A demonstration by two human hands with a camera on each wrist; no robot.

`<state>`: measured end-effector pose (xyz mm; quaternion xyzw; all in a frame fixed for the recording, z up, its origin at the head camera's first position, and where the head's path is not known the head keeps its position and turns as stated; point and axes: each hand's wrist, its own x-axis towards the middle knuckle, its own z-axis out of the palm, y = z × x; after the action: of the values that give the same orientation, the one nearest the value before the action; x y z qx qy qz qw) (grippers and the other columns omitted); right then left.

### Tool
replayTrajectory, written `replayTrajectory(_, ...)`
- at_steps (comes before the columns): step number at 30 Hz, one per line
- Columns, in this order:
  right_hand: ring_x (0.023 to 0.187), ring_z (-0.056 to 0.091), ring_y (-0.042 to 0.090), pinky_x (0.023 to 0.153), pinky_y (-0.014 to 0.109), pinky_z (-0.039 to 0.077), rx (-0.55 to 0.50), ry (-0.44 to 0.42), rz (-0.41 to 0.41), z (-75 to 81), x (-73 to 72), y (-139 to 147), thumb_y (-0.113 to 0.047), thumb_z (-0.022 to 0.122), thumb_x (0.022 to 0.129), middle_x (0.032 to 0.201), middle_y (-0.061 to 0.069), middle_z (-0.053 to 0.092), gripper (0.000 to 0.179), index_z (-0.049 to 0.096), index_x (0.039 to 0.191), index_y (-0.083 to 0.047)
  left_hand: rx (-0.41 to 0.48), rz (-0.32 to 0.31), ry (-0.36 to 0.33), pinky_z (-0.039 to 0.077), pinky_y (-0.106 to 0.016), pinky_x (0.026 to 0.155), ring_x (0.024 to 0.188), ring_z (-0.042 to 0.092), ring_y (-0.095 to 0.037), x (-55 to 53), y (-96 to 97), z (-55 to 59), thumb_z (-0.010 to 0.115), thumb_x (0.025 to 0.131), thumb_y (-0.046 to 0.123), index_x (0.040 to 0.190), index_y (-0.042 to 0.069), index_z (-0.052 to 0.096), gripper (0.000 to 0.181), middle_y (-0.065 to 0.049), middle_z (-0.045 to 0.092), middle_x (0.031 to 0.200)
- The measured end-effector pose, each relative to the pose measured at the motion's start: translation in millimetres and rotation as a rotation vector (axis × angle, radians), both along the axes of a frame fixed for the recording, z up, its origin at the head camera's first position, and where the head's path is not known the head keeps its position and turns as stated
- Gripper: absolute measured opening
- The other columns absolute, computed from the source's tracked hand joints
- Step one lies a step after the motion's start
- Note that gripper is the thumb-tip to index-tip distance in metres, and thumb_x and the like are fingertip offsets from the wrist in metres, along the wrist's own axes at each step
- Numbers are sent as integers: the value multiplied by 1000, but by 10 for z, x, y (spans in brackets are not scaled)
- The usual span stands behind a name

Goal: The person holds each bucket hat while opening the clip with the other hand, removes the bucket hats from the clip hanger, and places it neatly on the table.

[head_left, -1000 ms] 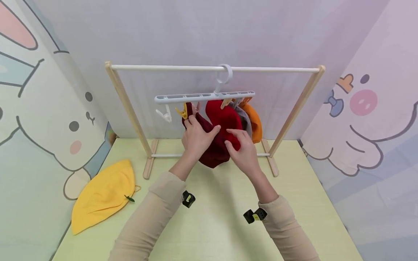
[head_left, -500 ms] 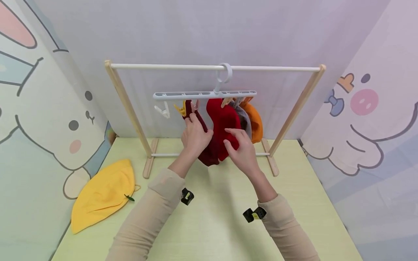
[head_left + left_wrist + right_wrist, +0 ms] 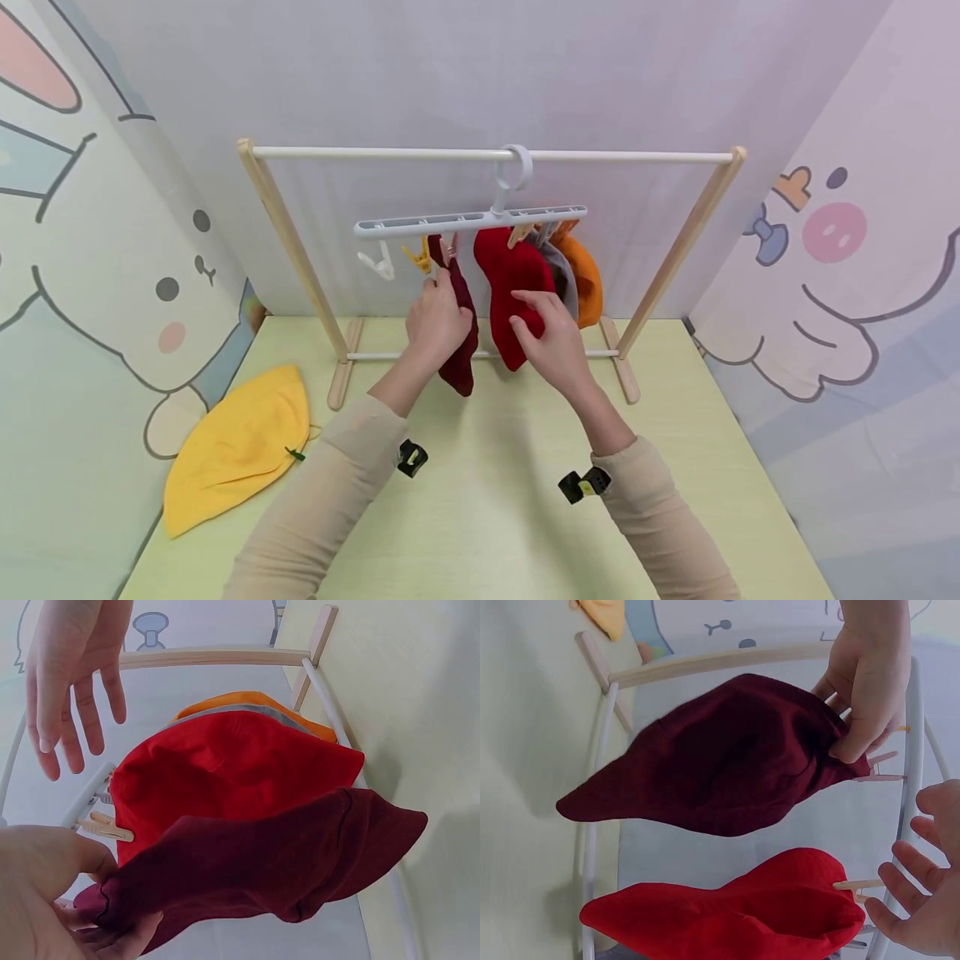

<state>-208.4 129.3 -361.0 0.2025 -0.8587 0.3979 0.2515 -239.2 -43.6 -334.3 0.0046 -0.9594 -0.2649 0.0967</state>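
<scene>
A maroon bucket-style hat [image 3: 463, 358] hangs by its edge from a pink clip [image 3: 450, 248] on the pale grey clip hanger [image 3: 420, 225]. My left hand [image 3: 437, 323] pinches the hat just below that clip; the left wrist view shows fingers on both sides of the cloth. My right hand [image 3: 555, 342] holds nothing, its fingers loosely bent in front of the red hat [image 3: 513, 271]. Whether it touches the red cloth is hard to tell in the head view, but the right wrist view shows that hand [image 3: 922, 885] apart from it.
A yellow clip [image 3: 417, 258] and a white clip [image 3: 378, 262] hang at the hanger's left end. Behind the red hat hang a grey hat [image 3: 567, 279] and an orange hat [image 3: 588, 275]. A wooden-legged rack [image 3: 296, 242] bears the hanger. A yellow hat [image 3: 240, 450] lies left on the table.
My left hand has moved a little left and down, drawing the maroon hat away from the red one, so a gap shows between them. The right hand has barely shifted.
</scene>
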Motion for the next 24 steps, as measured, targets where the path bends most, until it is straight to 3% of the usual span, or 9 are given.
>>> replayTrajectory(6, 103, 53, 22, 89, 38, 46, 35, -20, 3, 72, -50, -24, -15, 60, 87, 114, 9, 56, 31, 58, 117, -8, -39, -33, -14, 49, -44, 63, 81, 61, -34, 14, -80, 5, 56, 82, 15, 122, 3, 48, 43, -14, 59, 94)
replayTrajectory(13, 104, 52, 26, 88, 42, 46, 23, -74, 40, 152, -94, -82, -16, 60, 88, 114, 9, 56, 34, 56, 120, -7, -85, -77, 13, 49, -42, 59, 76, 61, -34, 31, -146, -2, 58, 80, 12, 122, 3, 48, 44, -14, 59, 90)
replayTrajectory(24, 102, 55, 23, 90, 38, 46, 61, -127, 57, 274, -204, -174, -17, 59, 88, 118, 10, 55, 36, 54, 123, -7, -144, -132, -29, 49, -42, 57, 76, 61, -33, 29, -221, 1, 62, 81, 15, 126, 6, 46, 48, -15, 61, 94)
